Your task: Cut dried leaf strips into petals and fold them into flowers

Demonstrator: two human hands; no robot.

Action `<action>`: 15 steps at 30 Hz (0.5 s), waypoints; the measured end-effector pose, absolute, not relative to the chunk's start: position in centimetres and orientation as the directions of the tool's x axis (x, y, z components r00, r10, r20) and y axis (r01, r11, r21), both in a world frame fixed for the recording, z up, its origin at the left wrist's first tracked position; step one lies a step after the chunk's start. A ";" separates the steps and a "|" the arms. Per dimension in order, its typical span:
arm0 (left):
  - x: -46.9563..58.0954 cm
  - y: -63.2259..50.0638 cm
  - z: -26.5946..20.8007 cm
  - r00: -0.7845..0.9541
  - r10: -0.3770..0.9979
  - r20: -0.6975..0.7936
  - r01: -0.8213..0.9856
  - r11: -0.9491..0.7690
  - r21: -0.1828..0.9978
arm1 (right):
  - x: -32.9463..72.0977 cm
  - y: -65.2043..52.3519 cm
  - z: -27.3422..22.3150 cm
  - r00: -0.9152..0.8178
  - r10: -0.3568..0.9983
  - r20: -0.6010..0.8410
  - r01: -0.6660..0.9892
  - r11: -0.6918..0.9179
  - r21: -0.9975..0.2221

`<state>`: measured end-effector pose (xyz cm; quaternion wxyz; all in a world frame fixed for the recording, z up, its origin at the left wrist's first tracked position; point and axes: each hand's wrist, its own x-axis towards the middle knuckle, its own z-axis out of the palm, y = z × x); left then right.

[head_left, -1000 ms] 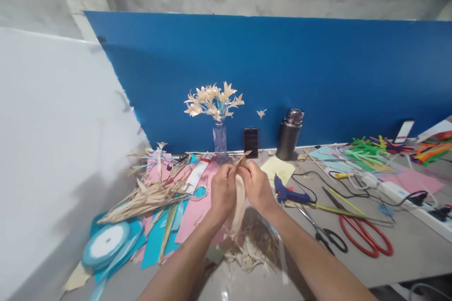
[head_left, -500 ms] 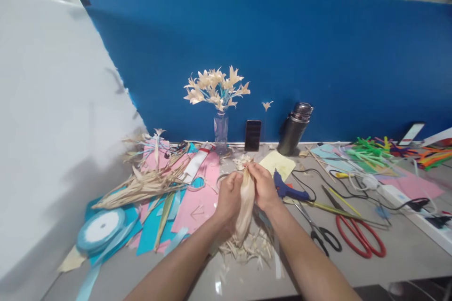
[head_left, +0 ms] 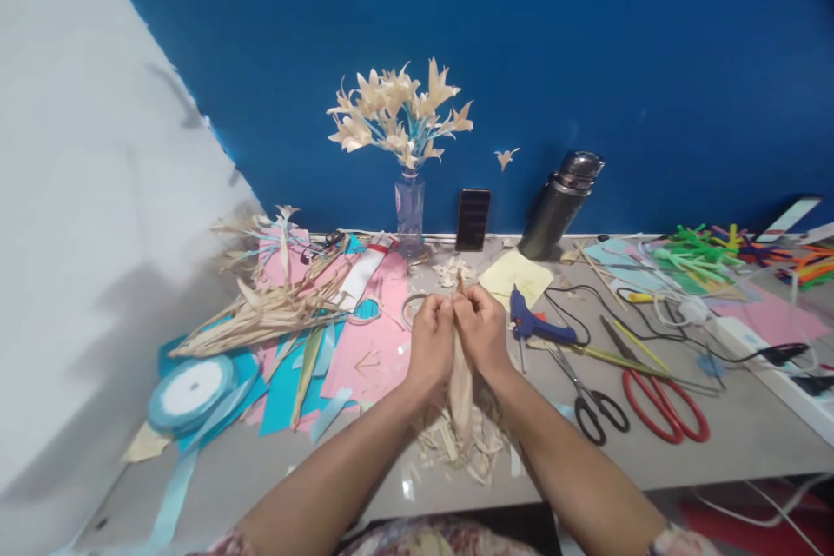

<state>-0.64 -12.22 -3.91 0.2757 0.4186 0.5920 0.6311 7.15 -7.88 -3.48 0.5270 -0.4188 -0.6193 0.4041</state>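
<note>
A long, pale dried corn husk hangs from between my two hands over the middle of the table. My left hand pinches its upper end from the left. From the right, my right hand grips the same end, so the hands nearly touch. The husk's darker tip pokes up above my fingers. Beneath its lower end lies a heap of husk scraps. To the right of my right hand is a blue glue gun.
Husk flowers stand in a clear bottle at the back, beside a phone and a leaning dark flask. Black scissors and red-handled scissors lie right. Dried husks and a ribbon roll lie left.
The view has tilted down and closer. My hands have drawn nearer together at the husk's upper end, and both remain on it.
</note>
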 end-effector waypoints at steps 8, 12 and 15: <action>-0.5 -12.1 -4.4 -0.501 0.853 0.149 0.036 -0.151 0.988 | 7.0 -7.2 -4.3 -0.098 0.948 0.302 0.080 0.310 -0.948; -1.1 -11.8 -4.8 -0.461 0.873 0.161 0.037 -0.163 0.986 | 6.7 -6.6 -5.0 -0.147 0.984 0.103 -0.147 0.082 -0.986; -1.1 -11.8 -5.1 -0.380 0.910 0.163 -0.004 -0.178 0.984 | 6.6 -6.3 -4.9 -0.156 0.987 0.029 -0.210 -0.004 -0.978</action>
